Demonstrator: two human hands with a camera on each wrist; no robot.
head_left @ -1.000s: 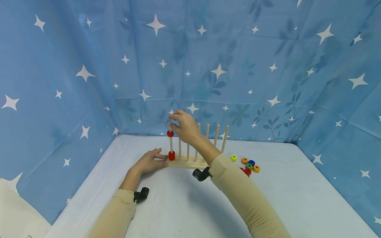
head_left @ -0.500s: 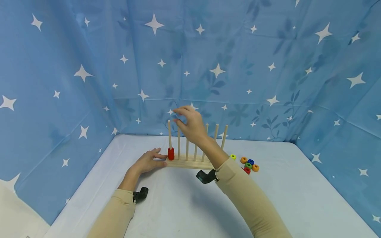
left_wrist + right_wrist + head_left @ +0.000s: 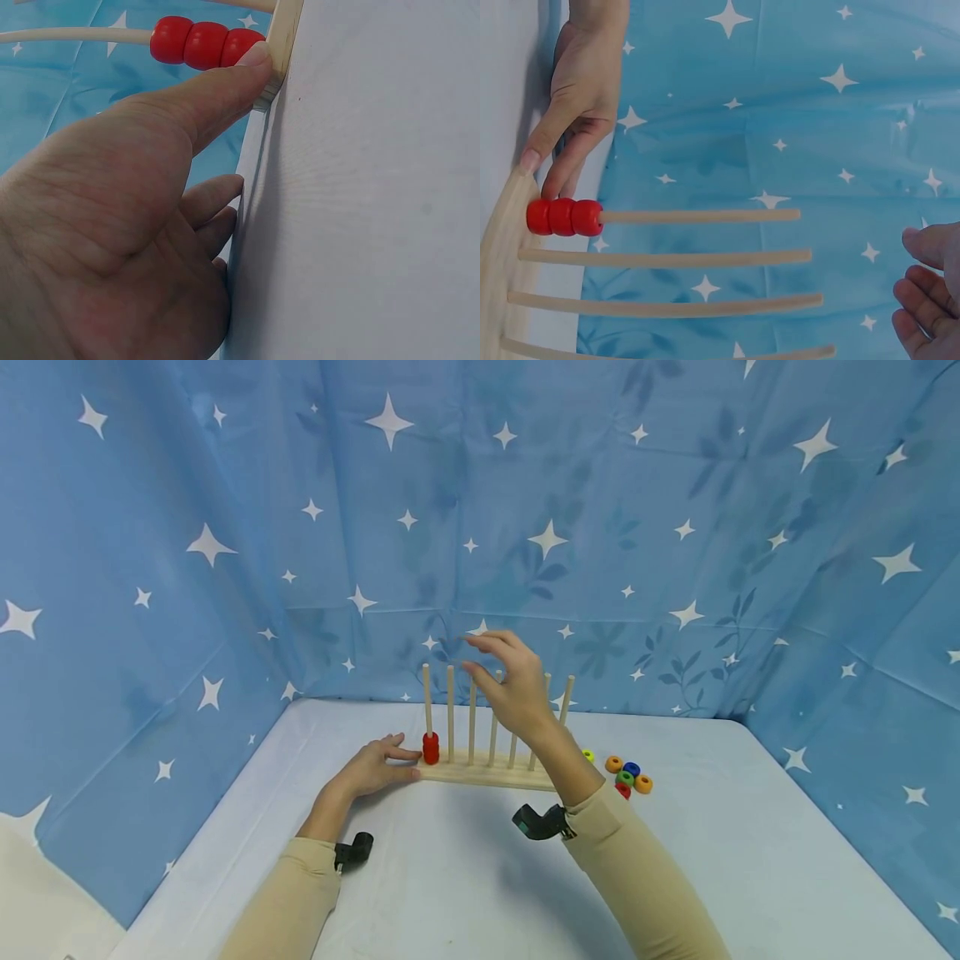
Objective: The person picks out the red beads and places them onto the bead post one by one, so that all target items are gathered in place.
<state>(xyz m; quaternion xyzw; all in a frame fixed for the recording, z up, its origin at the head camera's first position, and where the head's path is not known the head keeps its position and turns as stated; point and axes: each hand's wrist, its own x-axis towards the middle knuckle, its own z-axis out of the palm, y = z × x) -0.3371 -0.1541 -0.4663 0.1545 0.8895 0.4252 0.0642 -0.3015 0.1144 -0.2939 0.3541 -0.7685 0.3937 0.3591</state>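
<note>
A wooden bead stand (image 3: pixel 480 774) with a row of upright pegs sits on the table. Three red beads (image 3: pixel 562 217) are stacked at the bottom of its leftmost peg. At the base's left end, my left hand (image 3: pixel 372 768) holds the corner between thumb and index finger; in the left wrist view the thumb (image 3: pixel 229 82) lies against the wood beside the lowest bead. My right hand (image 3: pixel 517 689) is raised in front of the pegs, thumb and fingers spread apart with nothing between them. Its forearm hides part of the stand's right side.
Right of the stand lie loose beads: a yellow bead (image 3: pixel 588 756) partly behind the right forearm, a blue bead (image 3: pixel 632 768), a green bead (image 3: pixel 625 778), a red bead (image 3: pixel 622 791) and two orange ones. A blue star-patterned curtain (image 3: pixel 480 527) surrounds the white table (image 3: pixel 435 877).
The upper red bead has dropped down the leftmost peg onto those below. My right hand has moved away from that peg to the right. My left hand stays at the base.
</note>
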